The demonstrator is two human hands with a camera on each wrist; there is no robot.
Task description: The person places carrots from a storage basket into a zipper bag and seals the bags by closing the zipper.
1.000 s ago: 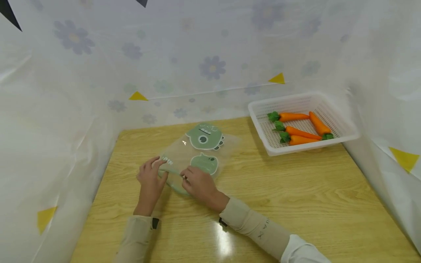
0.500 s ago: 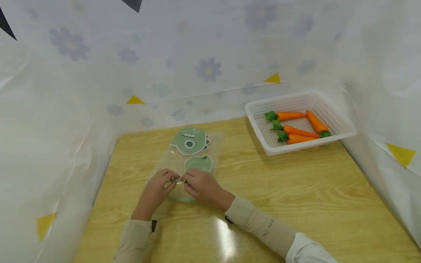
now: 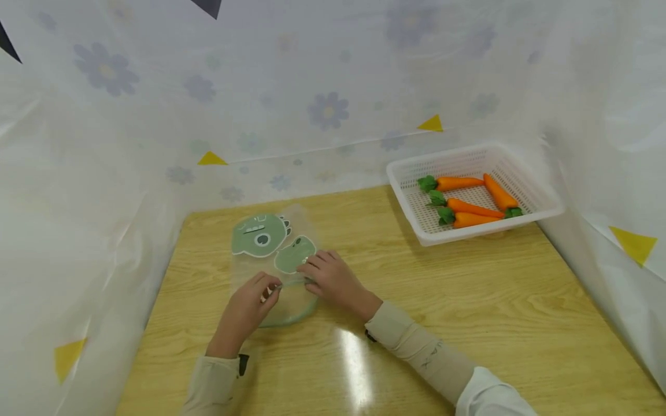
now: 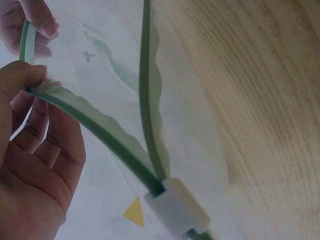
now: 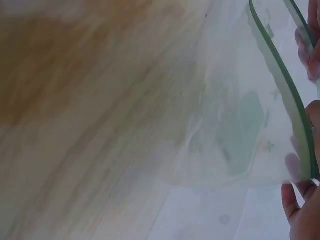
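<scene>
A clear slider zip bag (image 3: 260,236) with green dinosaur prints lies on the table's left half, its green-edged mouth towards me. My left hand (image 3: 245,305) pinches one green zip strip (image 4: 100,132) between thumb and fingers. To its right, my right hand (image 3: 335,282) grips the mouth's edge near the bag's right side; the right wrist view shows its fingers (image 5: 291,200) at the end of a green strip. Between the strips the mouth gapes, and they meet at a white slider (image 4: 177,207).
At the back right stands a white mesh basket (image 3: 411,216) holding several orange carrots (image 3: 470,219) with green tops. Whitish plastic sheeting (image 3: 333,144) with flowers and yellow triangles walls the wooden table (image 3: 442,323) at the back and both sides.
The bag has shifted left and turned, its printed end swinging leftwards. My hands came together at the mouth, then parted, the right one moving right; the green mouth now spreads between them.
</scene>
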